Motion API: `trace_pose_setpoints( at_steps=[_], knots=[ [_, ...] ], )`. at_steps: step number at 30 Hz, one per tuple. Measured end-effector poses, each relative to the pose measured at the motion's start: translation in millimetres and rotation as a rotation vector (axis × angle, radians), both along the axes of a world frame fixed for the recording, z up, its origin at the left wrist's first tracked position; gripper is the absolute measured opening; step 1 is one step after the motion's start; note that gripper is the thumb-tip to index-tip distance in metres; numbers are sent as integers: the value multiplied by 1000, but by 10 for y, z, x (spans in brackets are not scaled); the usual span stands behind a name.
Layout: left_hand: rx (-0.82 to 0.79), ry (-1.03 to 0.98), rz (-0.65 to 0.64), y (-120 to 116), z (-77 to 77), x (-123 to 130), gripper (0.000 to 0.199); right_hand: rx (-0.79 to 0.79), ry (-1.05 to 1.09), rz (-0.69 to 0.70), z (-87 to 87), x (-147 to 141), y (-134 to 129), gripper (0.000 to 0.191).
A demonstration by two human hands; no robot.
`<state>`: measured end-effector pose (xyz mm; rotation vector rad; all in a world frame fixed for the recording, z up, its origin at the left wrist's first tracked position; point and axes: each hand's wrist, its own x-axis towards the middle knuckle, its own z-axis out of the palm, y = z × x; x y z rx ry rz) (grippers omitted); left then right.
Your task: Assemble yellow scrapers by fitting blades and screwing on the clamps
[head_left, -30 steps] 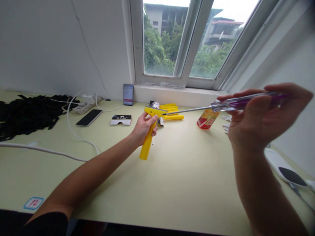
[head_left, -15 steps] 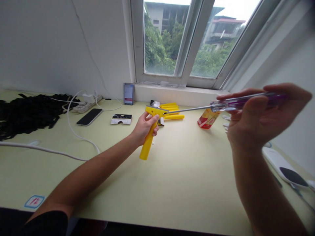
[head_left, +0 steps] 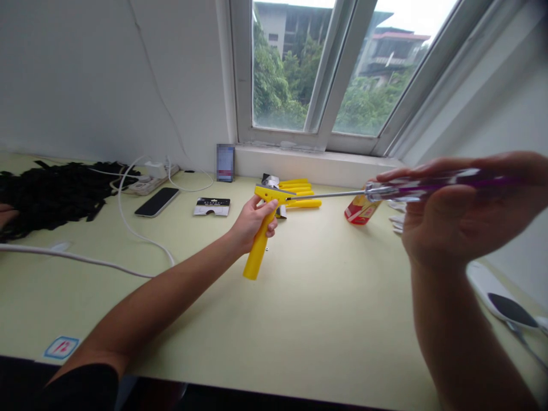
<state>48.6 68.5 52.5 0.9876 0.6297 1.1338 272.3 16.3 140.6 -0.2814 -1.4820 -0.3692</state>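
My left hand (head_left: 253, 224) is wrapped round a yellow T-shaped scraper (head_left: 258, 251), its handle slanting down and a thin grey strip along its head. In my right hand (head_left: 454, 220) is a long screwdriver (head_left: 398, 190) with a clear and purple handle, held nearly level. The screwdriver's shaft (head_left: 327, 195) reaches left to the right end of the scraper's head; its tip meets the head there, though the screw itself cannot be made out. Just behind lie several more yellow-handled scrapers (head_left: 306, 194). A tiny nut-like piece (head_left: 267, 249) rests on the table beside the held handle.
A black-and-white card (head_left: 212, 206), a dark phone (head_left: 157, 202) and a propped phone (head_left: 225, 162) sit toward the back. Black strips (head_left: 64, 191) are heaped at left, with part of another person's hand (head_left: 5, 214). White cables (head_left: 124, 211) cross the table. A red-yellow packet (head_left: 359, 210) stands at right.
My right hand and the screwdriver handle have shifted slightly right and down, the tip staying at the scraper's head. Part of another person's hand has appeared at the far left.
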Motion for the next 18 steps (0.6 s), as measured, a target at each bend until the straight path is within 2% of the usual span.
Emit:
trace_pose_setpoints(
  at_steps=[4,11,18],
  knots=[
    [-3,-7,-7,2,-5,-4,39,-97,12,-48,7,-58,-137,22],
    [11,-8,-9,3,-2,-8,39,-24,-14,-61,11,-41,-84,19],
    [12,-4,-2,13,-12,-7,39,-24,-25,-111,22,-14,-64,21]
  ],
)
